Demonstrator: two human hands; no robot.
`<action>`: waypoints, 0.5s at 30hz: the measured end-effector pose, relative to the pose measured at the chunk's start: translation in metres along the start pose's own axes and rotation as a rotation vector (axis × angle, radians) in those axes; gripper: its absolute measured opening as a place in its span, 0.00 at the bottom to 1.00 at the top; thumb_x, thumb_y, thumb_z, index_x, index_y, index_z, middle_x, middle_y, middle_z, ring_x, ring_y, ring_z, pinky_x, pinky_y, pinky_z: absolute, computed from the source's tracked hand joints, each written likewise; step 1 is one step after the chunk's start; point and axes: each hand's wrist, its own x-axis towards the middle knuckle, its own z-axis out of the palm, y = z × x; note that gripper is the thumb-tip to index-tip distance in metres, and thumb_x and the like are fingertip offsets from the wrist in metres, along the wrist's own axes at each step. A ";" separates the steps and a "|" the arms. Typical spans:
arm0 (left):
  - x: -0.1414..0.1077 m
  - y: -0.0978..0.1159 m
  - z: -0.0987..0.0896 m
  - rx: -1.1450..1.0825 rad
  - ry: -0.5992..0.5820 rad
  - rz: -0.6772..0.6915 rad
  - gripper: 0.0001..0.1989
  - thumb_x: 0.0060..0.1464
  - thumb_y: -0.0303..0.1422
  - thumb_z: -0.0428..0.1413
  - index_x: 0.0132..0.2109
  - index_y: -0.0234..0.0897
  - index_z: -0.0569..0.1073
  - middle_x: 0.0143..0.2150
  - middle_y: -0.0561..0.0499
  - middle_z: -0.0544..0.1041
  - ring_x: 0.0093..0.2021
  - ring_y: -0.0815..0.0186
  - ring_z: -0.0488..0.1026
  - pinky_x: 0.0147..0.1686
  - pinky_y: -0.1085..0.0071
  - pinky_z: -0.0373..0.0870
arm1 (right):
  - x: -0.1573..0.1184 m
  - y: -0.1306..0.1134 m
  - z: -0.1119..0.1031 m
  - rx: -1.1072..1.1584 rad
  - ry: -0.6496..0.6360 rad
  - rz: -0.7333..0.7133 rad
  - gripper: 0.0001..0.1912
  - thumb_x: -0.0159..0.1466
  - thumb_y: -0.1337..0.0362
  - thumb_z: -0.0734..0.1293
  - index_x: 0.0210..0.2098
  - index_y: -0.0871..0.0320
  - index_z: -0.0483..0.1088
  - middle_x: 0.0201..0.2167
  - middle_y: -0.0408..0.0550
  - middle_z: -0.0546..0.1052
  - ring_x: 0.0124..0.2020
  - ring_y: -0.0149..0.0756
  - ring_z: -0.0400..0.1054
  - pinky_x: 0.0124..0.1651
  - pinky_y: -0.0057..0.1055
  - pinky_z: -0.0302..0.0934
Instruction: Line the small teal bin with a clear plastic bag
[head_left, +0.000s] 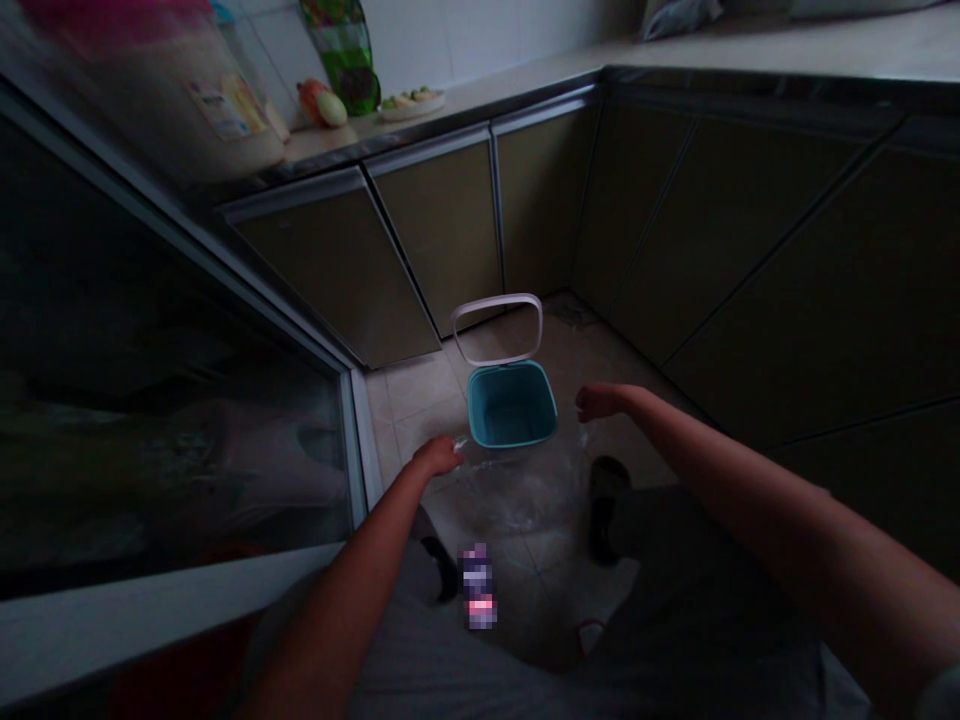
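Below the teal bin [513, 405] at mid-frame, clear plastic film [517, 500] was stretched crosswise, pinched by the left hand [437, 456], nearer the bin, and the right hand [598, 401].

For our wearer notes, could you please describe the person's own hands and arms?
The left hand and right hand wear no gloves, and both forearms are bare, without a visible watch or bracelet. A greyish patch at the lower right corner may be a sleeve edge. Rings or markings cannot be made out.
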 end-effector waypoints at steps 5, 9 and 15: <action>-0.024 0.000 -0.024 -0.268 -0.185 0.216 0.26 0.44 0.57 0.66 0.26 0.36 0.77 0.22 0.56 0.71 0.28 0.67 0.67 0.31 0.72 0.60 | -0.050 0.002 0.009 0.220 -0.166 -0.102 0.21 0.50 0.48 0.76 0.25 0.58 0.70 0.23 0.43 0.71 0.27 0.32 0.63 0.32 0.30 0.56; -0.048 0.006 -0.046 -0.673 -0.067 0.275 0.27 0.46 0.58 0.66 0.27 0.35 0.78 0.25 0.52 0.76 0.30 0.67 0.68 0.33 0.72 0.63 | -0.094 -0.012 0.007 0.508 -0.052 -0.196 0.22 0.55 0.45 0.75 0.29 0.59 0.73 0.30 0.47 0.77 0.33 0.35 0.68 0.36 0.30 0.62; -0.074 0.047 -0.098 -1.627 0.045 0.149 0.09 0.54 0.37 0.64 0.34 0.36 0.74 0.22 0.57 0.68 0.23 0.69 0.69 0.31 0.71 0.72 | -0.124 -0.048 -0.031 1.285 0.162 -0.100 0.13 0.70 0.57 0.66 0.32 0.57 0.66 0.25 0.44 0.74 0.29 0.32 0.70 0.42 0.33 0.70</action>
